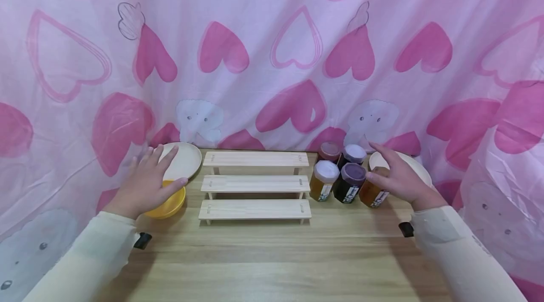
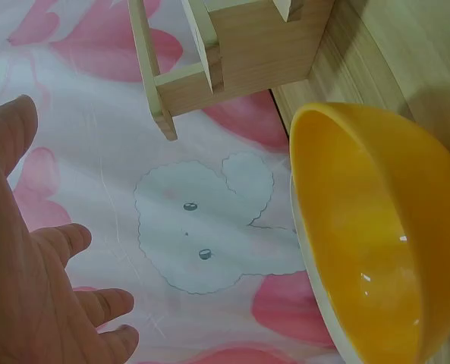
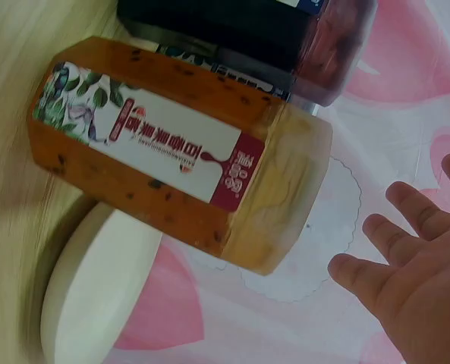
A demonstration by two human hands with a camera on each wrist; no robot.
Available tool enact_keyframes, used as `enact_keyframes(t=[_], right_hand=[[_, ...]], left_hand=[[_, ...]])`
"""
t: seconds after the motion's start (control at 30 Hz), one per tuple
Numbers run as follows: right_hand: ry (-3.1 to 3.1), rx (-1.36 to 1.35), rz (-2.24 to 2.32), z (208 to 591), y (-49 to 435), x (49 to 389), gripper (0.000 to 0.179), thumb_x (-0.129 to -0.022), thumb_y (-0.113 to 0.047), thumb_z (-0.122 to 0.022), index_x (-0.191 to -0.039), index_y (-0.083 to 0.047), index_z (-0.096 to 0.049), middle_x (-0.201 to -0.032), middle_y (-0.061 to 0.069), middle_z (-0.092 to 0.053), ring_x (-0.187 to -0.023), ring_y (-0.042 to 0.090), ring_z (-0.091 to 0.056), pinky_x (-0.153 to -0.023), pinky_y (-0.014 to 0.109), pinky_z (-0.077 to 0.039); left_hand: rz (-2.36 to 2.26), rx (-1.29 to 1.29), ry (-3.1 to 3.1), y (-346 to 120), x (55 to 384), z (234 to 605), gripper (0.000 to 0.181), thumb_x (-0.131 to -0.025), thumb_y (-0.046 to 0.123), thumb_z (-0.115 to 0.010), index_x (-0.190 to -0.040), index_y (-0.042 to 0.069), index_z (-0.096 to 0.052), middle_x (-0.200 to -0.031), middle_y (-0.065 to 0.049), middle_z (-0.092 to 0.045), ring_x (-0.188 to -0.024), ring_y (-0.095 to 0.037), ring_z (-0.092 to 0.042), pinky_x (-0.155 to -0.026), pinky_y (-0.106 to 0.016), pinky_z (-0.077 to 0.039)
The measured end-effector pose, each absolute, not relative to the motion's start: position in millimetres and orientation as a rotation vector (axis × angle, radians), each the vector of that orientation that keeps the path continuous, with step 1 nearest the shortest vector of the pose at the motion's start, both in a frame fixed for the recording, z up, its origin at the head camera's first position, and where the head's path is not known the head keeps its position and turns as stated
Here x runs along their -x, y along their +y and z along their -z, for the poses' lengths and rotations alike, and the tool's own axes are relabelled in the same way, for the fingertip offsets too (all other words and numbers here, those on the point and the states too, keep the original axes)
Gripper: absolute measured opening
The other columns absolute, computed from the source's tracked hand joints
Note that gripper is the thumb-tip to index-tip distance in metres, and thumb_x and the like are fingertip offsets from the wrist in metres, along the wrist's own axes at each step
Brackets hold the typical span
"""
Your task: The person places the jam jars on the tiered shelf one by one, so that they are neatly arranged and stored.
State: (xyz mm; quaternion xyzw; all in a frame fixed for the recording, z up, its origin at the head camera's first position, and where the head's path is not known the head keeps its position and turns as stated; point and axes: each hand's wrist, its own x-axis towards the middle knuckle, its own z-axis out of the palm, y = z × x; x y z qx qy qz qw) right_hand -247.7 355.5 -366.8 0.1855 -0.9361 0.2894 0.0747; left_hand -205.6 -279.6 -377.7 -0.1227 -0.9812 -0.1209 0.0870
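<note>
My left hand (image 1: 144,186) hovers over the yellow bowl (image 1: 172,207), fingers spread and nothing held. In the left wrist view its fingers point past the bowl (image 2: 437,197), well apart from it. My right hand (image 1: 401,181) is likewise empty, its fingers extended above and beside an amber jar (image 1: 370,194) at the right end of a group of jars. The right wrist view shows this jar (image 3: 149,152) upright on the table, with a white and red label and dark specks inside; the fingertips stand off from its lid.
A three-step wooden rack (image 1: 255,184) stands mid-table. Several more jars, including an orange one (image 1: 323,184) and a dark one (image 1: 349,186), cluster at its right. White plates (image 1: 187,162) lie at the back left and back right (image 1: 418,167). A heart-patterned curtain (image 1: 238,103) encloses the table.
</note>
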Motion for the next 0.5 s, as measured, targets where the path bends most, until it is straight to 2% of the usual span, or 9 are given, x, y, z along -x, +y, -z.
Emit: enact_keyframes(t=[0.2,0.5], right_hand=[[-2.827,-0.506,-0.927,365.5,357.6,246.2,0.088,-0.094,-0.034,-0.072,-0.168,-0.014,-0.028,-0.167,0.029,-0.033,-0.15,0.054,-0.032,-0.111,0.08,-0.029],[-2.758,-0.526,-1.034,375.1,368.1,248.5,0.086,-0.095,-0.031,-0.071,-0.167,-0.011,-0.029,-0.166,0.03,-0.033,-0.15,0.055,-0.03,-0.113,0.079,-0.026]], left_hand=[[0.402,0.39,-2.889,-277.3,209.8,380.2,0.089,-0.1,0.06,-0.057,-0.166,0.007,-0.029,-0.166,-0.037,-0.024,-0.152,-0.061,-0.017,-0.116,-0.082,-0.011],[0.386,0.492,-2.755,-273.5,218.8,388.9,0.082,-0.098,0.05,-0.065,-0.16,0.003,-0.04,-0.16,-0.035,-0.037,-0.148,-0.054,-0.031,-0.116,-0.077,-0.021]])
